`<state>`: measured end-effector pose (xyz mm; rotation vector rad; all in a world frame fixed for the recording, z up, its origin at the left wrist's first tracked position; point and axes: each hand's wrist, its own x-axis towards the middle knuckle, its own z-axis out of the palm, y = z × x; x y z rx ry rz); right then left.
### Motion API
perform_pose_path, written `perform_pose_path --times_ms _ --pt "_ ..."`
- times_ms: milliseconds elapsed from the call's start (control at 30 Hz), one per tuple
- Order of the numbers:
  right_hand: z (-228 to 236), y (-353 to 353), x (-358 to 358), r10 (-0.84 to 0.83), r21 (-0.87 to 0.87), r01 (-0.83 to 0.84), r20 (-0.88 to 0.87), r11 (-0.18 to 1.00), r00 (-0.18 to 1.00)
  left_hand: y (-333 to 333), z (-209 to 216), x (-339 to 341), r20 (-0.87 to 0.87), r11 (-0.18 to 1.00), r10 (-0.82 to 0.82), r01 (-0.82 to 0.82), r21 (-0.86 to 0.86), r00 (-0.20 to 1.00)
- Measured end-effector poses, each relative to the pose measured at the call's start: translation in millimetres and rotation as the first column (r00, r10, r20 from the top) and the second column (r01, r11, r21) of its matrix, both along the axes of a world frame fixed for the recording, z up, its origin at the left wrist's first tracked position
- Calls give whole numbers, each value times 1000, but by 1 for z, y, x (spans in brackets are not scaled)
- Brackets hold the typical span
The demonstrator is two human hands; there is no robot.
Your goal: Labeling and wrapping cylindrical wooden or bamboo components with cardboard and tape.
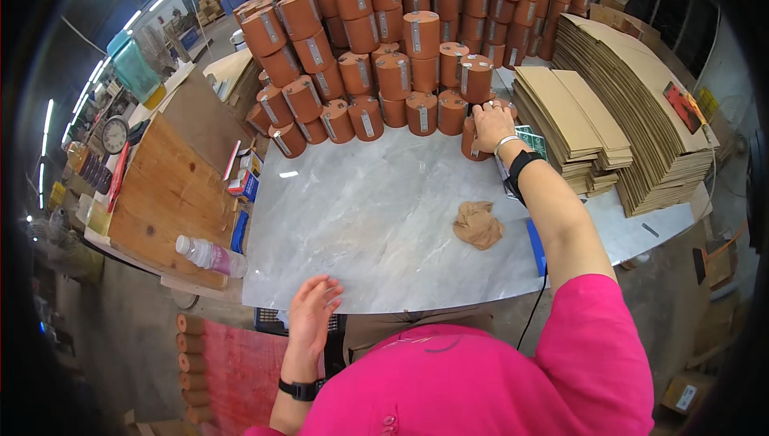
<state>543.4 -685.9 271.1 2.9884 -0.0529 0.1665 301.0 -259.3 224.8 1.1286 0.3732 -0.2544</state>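
My right hand [493, 125] reaches to the back right of the grey marbled table [360, 211]. Its fingers are wrapped over a reddish-brown cylinder [473, 147] at the right end of the lowest front row. Behind that row, many like cylinders [394, 75] stand stacked in tall tiers, most with a metal strip down the side. My left hand [314, 308] hovers by the table's front edge, fingers loosely bent and apart, with nothing in it. A crumpled brown cloth [478, 225] lies on the table, nearer me than my right hand.
Flat cardboard stacks [569, 115] rise at the right, with a red tool [682, 107] on the larger pile. Along the left side stand a wooden board [172, 195], a clear plastic bottle [211, 256] and small boxes [245, 179]. A blue object [537, 248] sits below my right forearm.
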Motion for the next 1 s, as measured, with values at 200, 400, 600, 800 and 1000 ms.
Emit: perform_pose_path --times_ms 200,400,600,800,1000 --pt "-3 95 -90 380 182 -374 -1 910 925 -56 -30 35 359 746 -362 36 665 860" --pt "-16 155 -176 621 644 -586 214 491 754 -85 -57 50 491 819 -413 77 569 767" --pt "-78 62 -180 181 181 -250 327 951 927 -92 -49 51 532 829 -382 26 558 755" --pt "-39 106 -187 120 822 -219 183 525 976 -91 -63 46 538 827 -350 -16 561 767" --pt "-25 192 -182 601 431 -770 481 471 638 -90 -62 43 545 836 -362 5 548 756"
